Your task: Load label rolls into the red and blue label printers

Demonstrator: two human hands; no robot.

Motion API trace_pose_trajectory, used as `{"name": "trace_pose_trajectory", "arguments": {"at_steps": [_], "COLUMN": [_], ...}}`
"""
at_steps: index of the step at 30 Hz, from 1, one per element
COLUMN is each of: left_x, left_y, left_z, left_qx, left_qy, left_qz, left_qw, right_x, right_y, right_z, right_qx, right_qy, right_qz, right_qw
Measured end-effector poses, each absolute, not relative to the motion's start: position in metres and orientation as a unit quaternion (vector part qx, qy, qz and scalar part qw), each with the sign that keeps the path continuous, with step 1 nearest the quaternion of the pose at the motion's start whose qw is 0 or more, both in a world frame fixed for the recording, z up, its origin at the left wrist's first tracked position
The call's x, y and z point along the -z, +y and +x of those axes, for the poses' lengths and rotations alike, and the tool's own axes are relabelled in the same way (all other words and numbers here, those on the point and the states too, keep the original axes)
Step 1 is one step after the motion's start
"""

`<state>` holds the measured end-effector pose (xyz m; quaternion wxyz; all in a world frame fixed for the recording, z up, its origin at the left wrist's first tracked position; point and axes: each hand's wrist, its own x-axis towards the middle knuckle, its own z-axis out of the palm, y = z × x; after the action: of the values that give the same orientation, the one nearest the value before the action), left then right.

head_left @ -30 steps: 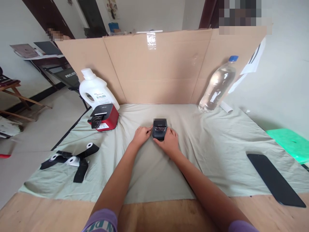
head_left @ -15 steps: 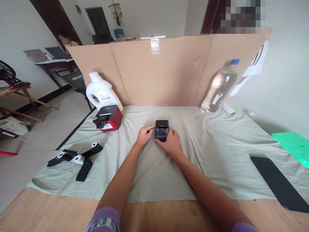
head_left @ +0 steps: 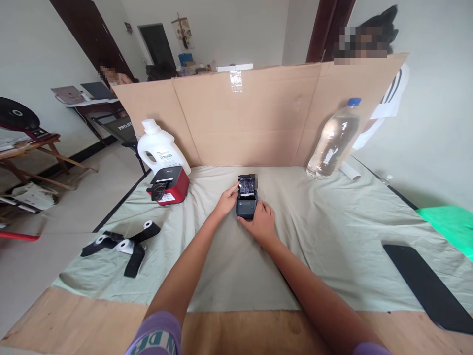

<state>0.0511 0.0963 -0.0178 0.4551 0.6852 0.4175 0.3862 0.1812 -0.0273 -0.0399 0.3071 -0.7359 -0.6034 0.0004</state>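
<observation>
A small black label printer (head_left: pixel 246 207) sits on the cloth in front of me, its lid (head_left: pixel 247 184) raised and tipped back. A dark, shiny surface shows inside the lid. My right hand (head_left: pixel 261 221) is wrapped around the printer's front right side, thumb at the near edge and fingers on the right. On the other side, my left hand (head_left: pixel 226 201) touches the lid's left edge with its outstretched index finger. The other left fingers are curled and partly hidden.
A red and black printer (head_left: pixel 174 186) and white detergent bottle (head_left: pixel 162 148) stand left, behind black label rolls (head_left: pixel 135 244). At right are a water bottle (head_left: pixel 334 140), white tube (head_left: pixel 350 171) and black phone (head_left: pixel 424 283). A cardboard panel (head_left: pixel 240 121) closes the back; people are beyond it.
The label printer's lid has swung up and back from shut. My left index finger has moved up with it, while my right hand keeps its grip. The view has shifted slightly.
</observation>
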Motion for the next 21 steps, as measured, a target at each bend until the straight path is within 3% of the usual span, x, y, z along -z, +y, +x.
{"name": "trace_pose_trajectory", "arguments": {"at_steps": [11, 16, 21], "left_x": [-0.029, -0.048, -0.052], "left_y": [0.119, 0.126, 0.131], "left_z": [0.055, 0.063, 0.090], "left_qx": [-0.193, -0.076, -0.007], "left_qy": [0.305, 0.355, 0.398], "left_qz": [0.853, 0.903, 0.901], "left_qw": [0.377, 0.230, 0.170], "right_x": [0.036, 0.037, 0.040], "right_y": [-0.029, -0.028, -0.027], "right_z": [0.182, 0.182, 0.183], "right_qx": [-0.016, -0.016, -0.008], "right_qy": [-0.602, -0.602, -0.604], "right_qz": [-0.740, -0.741, -0.738], "right_qw": [0.298, 0.299, 0.302]}}
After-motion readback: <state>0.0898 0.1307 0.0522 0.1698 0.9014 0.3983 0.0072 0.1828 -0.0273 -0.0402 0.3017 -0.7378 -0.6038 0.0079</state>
